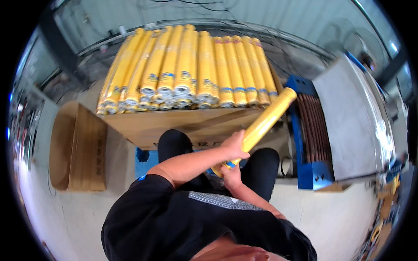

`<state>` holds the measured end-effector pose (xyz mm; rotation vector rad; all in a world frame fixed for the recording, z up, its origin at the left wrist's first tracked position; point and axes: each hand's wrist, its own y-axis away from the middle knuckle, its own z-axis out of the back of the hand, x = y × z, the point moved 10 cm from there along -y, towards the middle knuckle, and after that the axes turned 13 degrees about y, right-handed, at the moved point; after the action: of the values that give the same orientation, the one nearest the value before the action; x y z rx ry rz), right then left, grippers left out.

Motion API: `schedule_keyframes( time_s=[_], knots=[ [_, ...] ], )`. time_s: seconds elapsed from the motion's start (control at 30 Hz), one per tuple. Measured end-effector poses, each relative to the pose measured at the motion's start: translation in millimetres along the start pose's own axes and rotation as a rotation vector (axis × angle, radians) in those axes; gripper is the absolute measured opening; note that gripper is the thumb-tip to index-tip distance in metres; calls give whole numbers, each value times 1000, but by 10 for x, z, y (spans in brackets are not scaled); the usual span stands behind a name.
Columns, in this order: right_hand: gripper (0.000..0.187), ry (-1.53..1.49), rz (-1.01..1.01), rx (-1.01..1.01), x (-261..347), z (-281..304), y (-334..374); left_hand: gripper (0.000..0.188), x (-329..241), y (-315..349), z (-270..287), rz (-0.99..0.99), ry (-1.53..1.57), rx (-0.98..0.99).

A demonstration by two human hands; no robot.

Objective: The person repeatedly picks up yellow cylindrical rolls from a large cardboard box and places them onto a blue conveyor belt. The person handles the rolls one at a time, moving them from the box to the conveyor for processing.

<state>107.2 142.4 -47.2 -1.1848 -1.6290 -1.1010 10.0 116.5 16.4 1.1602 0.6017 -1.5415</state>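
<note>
Over pale floor [333,217], carton [191,124] heaped with yellow rolls [172,61], fingers [244,155] of both hands [234,145] [232,175] clasping another roll [267,122]

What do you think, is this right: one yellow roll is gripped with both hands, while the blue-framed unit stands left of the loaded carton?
Not quite: the blue-framed unit stands right of the loaded carton, as the head view shows. The left hand and right hand do grip one yellow roll.

I hold a long, slim tube [269,119], yellow and glossy, with a blue mark near its lower end. It lies slantwise in front of me, its far end away to my right, its near end toward my body.
</note>
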Motion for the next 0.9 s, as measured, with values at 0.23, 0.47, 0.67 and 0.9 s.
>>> schedule_keyframes(
  time_s=[0.23,0.47,0.67,0.9],
  knots=[
    [60,228,160,329,647,-467,-200,90,-796,503,1193,-450,313,-325],
    [44,277,-92,261,339,212,-7,87,-708,924,3399,-196,134,-777],
    [38,188,-297,127,-204,692,260,75,109,975,5073,138,-461,-1009],
    [34,290,-279,242,-275,561,205,57,832,721,4928,632,-760,-913]
  ],
)
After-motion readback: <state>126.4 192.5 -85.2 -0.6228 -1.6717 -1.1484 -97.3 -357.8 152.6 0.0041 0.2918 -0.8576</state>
